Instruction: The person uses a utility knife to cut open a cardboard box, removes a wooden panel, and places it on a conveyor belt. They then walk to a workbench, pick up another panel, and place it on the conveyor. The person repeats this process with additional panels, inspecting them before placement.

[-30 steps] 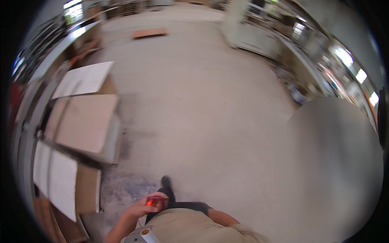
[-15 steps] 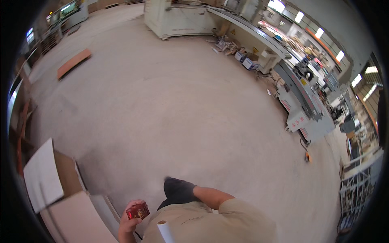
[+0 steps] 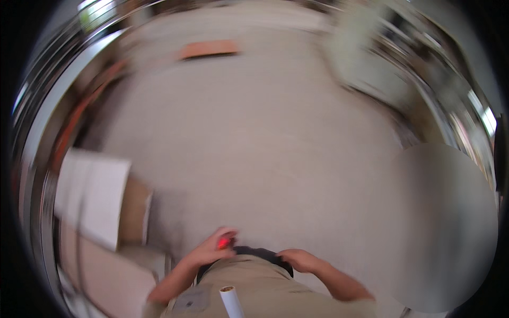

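My left hand (image 3: 210, 250), smeared by motion, is closed around a small red cigarette pack (image 3: 225, 243) in front of my waist. My right hand (image 3: 298, 259) is at the right side of my waist, by the dark trousers (image 3: 260, 251); its fingertips are hidden or blurred. A white cigarette (image 3: 231, 302) with brown tobacco at its tip rises from the lower edge, in front of my beige shirt (image 3: 260, 283). Neither hand touches it.
White and brown boards (image 3: 95, 199) stand at my left, beside a long rack (image 3: 71, 98). An orange-brown board (image 3: 210, 49) lies on the floor ahead. A pale machine (image 3: 366, 58) is at the far right. A blurred grey oval (image 3: 445, 228) covers the near right.
The view has swung left, so the floor board and machine appear farther right. My left hand has come inward with the cigarette pack. My right hand now shows at the waist.
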{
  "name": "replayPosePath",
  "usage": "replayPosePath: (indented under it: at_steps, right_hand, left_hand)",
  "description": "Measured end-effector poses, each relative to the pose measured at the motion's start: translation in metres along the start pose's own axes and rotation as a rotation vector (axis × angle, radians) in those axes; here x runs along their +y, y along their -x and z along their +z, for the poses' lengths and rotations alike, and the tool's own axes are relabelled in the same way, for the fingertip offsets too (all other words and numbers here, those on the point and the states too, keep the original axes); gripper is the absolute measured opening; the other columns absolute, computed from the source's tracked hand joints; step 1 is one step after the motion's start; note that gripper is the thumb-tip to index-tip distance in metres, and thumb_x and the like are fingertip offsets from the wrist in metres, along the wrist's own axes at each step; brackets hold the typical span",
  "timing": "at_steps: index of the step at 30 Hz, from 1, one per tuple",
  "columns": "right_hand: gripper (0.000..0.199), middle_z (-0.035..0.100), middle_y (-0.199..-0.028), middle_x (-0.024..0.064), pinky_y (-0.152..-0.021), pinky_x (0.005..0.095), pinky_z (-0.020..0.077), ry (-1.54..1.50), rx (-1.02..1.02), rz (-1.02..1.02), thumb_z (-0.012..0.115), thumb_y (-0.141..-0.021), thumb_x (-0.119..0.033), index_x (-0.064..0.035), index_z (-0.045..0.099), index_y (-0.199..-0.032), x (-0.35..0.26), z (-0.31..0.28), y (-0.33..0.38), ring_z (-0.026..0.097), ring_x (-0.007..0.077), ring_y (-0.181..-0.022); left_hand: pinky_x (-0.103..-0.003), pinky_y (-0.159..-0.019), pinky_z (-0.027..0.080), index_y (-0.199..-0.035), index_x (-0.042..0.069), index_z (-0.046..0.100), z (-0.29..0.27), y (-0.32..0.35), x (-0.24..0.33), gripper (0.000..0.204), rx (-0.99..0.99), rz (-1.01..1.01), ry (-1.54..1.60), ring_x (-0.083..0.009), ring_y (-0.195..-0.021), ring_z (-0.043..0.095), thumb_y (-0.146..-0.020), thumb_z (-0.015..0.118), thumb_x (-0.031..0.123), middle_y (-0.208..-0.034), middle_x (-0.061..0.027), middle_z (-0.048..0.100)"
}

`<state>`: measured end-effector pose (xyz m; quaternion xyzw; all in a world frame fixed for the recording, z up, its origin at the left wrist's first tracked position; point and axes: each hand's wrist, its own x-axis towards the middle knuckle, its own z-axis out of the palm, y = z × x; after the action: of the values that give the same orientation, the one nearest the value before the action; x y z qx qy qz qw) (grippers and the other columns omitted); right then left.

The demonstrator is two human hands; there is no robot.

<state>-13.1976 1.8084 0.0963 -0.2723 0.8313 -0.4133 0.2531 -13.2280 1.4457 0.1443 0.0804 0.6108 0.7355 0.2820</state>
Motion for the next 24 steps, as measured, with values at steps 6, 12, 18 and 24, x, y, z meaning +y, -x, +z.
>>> replayPosePath:
  at_steps: [6, 12, 18, 24]
  right_hand:
    - [0.050, 0.063, -0.090, 0.0054, -0.049, 0.0286, 0.0477, -0.873, 0.199, 0.406, 0.057, -0.095, -0.027, -0.0137, 0.044, -0.141, 0.023, -0.169, -0.301, 0.057, 0.0125, -0.064]
    - [0.070, 0.061, -0.094, 0.0023, -0.039, 0.0248, 0.0402, -1.018, -0.082, 0.388, 0.053, -0.092, -0.054, -0.0176, 0.035, -0.149, -0.020, -0.278, -0.552, 0.052, 0.0104, -0.054]
    - [0.065, 0.060, -0.081, 0.0016, -0.038, 0.0234, 0.0314, -0.657, -0.293, 0.442, 0.059, -0.089, -0.027, -0.0105, 0.037, -0.148, 0.011, -0.416, -0.723, 0.047, 0.0078, -0.047]
    - [0.057, 0.052, -0.129, 0.0136, -0.086, 0.0296, 0.0344, -0.337, -0.909, 0.607, 0.044, -0.099, -0.030, -0.0048, 0.036, -0.149, 0.211, -0.475, -0.857, 0.048, 0.0170, -0.107]
  left_hand:
    - [-0.038, -0.100, 0.046, -0.142, 0.000, 0.036, -0.113, -0.238, 0.079, 0.080, 0.191, 0.225, -0.501, -0.0314, -0.113, 0.053, -0.073, 0.073, 0.011, -0.133, -0.0185, 0.038]
    - [-0.043, -0.109, 0.040, -0.146, 0.000, 0.032, -0.250, -0.401, 0.165, 0.093, 0.462, 0.289, -0.636, -0.0420, -0.132, 0.040, -0.070, 0.082, 0.021, -0.145, -0.0248, 0.031]
    - [-0.049, -0.105, 0.041, -0.153, 0.002, 0.025, -0.377, -0.458, 0.288, 0.098, 0.620, 0.485, -0.693, -0.0418, -0.132, 0.043, -0.075, 0.080, 0.022, -0.148, -0.0258, 0.036]
    - [-0.042, -0.091, 0.048, -0.145, -0.003, 0.039, -0.492, -0.437, 0.418, 0.070, 0.472, 1.221, -0.505, -0.0329, -0.107, 0.060, -0.084, 0.068, 0.013, -0.118, -0.0190, 0.059]
